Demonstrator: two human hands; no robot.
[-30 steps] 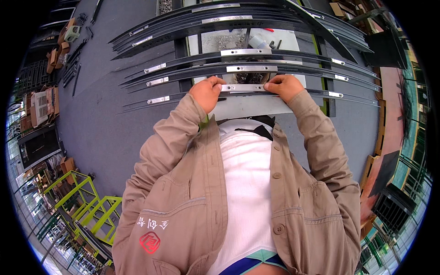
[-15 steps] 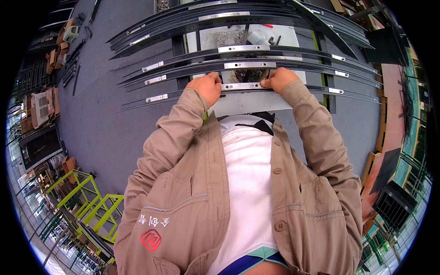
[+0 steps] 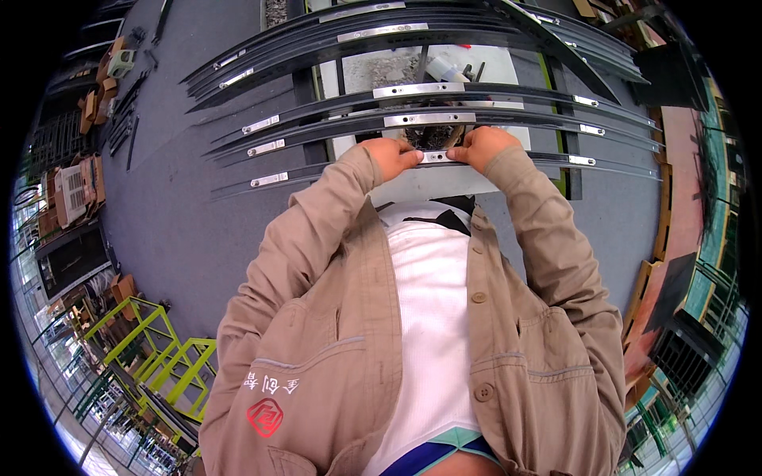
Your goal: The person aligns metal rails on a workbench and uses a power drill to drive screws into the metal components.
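1. The left hand (image 3: 390, 155) and right hand (image 3: 486, 146) each pinch one end of the small silver plate (image 3: 438, 156).
2. Two grips keep it flat on the nearest black rail (image 3: 619, 166), right between them.

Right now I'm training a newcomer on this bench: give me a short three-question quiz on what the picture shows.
1. True or false: both hands, left hand and right hand, rest on the same small silver plate.
2. Which rail carries that plate: A nearest black rail, B farthest?
3. What colour is the railing at lower left?

Key: 1 true; 2 A; 3 yellow-green.
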